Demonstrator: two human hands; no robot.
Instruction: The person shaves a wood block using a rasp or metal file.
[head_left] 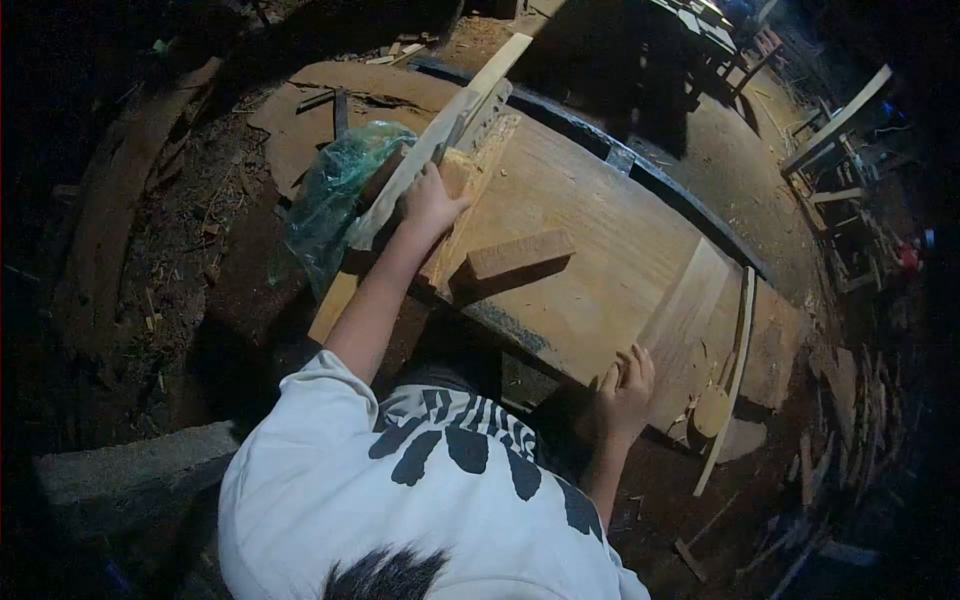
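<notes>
Nearest first: the right hand is at the near end of a wide board, fingers bunched together against it. Can't tell if the thumb is pinching underneath. The board runs away from that hand, lying on the worktable.

Further out on the other side, the left hand is at a pale wood piece, thumb pointing in toward the tabletop. Its fingers are mostly hidden, so no clue how tight that grip is.

For a good hold, imo: spread the right fingers flat so the board can't skid, and bear down lightly with the left, knuckles clear of the greyish strip right beside them (too blurry to say what it is).

Other stuff: a brown block sits between the two hands, so it's the obvious thing to bump if either slides across. Right of the right hand there's a round wooden piece and a thin curved strip, both easy to snag. A crumpled plastic bag is left of the left hand. Way past both, a dark rail runs along the table's far edge.
</notes>
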